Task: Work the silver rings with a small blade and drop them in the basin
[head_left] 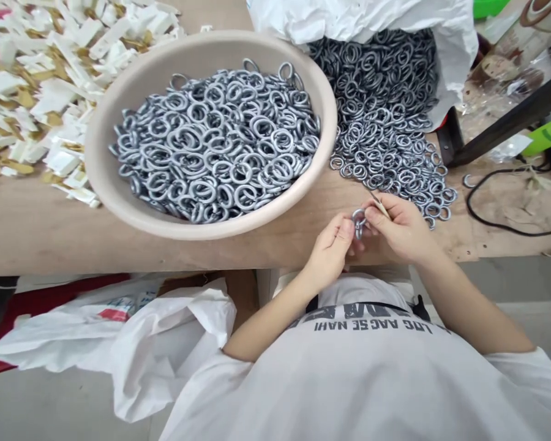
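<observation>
Near the front edge of the table, my left hand [330, 250] pinches a grey ring [359, 215] between thumb and fingers. A smaller part hangs at the ring's lower side, too small to make out. My right hand [401, 229] is closed at the ring's right side, and a thin pointed tool with a light handle [380, 207] is held in its fingers. Just beyond that hand spreads a heap of loose grey rings [399, 147]. To the left stands a wide beige basin [211, 229] filled with larger-looking grey rings [215, 147].
White and gold pieces [50, 79] lie piled at the far left. A white sack [367, 18] opens onto the loose rings. At right are a dark metal bar [509, 116], a black cable [491, 228] and a green object [548, 135]. Another white sack [165, 349] hangs below the table.
</observation>
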A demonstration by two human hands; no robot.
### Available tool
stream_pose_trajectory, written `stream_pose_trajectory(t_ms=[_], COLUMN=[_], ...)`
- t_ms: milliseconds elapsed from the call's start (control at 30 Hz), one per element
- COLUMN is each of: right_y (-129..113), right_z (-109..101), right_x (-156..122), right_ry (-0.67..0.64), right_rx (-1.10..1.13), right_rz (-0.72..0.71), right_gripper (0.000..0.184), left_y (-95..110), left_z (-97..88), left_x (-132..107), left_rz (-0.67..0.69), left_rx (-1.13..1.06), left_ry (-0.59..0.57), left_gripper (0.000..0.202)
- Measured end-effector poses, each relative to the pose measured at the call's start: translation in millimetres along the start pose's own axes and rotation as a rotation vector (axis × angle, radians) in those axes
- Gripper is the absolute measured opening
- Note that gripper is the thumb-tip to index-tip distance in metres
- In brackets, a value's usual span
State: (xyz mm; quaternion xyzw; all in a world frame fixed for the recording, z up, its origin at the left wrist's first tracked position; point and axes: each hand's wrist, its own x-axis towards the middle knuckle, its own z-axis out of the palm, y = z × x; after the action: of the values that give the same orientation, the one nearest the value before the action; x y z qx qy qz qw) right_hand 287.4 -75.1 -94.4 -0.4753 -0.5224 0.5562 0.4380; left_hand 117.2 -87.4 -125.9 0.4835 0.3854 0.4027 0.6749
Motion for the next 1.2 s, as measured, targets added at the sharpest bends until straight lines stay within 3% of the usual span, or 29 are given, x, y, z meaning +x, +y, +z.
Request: stream_pose_trajectory(t_ms=[133,233,333,467,533,733,867,1000,1200], right_y=[20,29,28,19,14,14,10,1,-4], right_z=[10,10,6,4,4,2,-6,-3,7], right_x=[-8,-7,-8,-12,-13,-3,-6,-20,-24], right_ry=[0.055,0.073,0.102,0.162,0.179,0.113,0.164,0.042,-0.004], right_rx=[0.193,0.217,0.090,-0.218,-0.298,-0.263,-0.504,-0.798,-0.927], right_rz=[0.054,0.069,-0.012,-0.270,-0.329,-0.164,-0.253,-0.317,-0.337], right_gripper=[0.031,0.032,0.030,0.026,0.023,0.037,0.036,0.036,0.041], left_y=[6,12,12,4,-1,-2,4,4,0], left_z=[14.2,19.4,20.8,22.0,22.3,21.9,20.4,19.1,18.0], left_x=[9,11,11,9,8,9,9,8,7], left_rz=[-0.278,-0.397,-0.363,-0.286,-0.251,-0.206,-0.137,-0.145,-0.151], left_rx=[-0.393,-0.523,-0.526,-0.448,-0.390,-0.329,-0.346,-0.355,-0.361], left_ry=[-0.105,-0.144,-0.124,-0.034,-0.012,0.026,0.088,0.164,0.193], left_gripper=[0.064,0.064,0.056,0.052,0.051,0.049,0.047,0.047,0.048])
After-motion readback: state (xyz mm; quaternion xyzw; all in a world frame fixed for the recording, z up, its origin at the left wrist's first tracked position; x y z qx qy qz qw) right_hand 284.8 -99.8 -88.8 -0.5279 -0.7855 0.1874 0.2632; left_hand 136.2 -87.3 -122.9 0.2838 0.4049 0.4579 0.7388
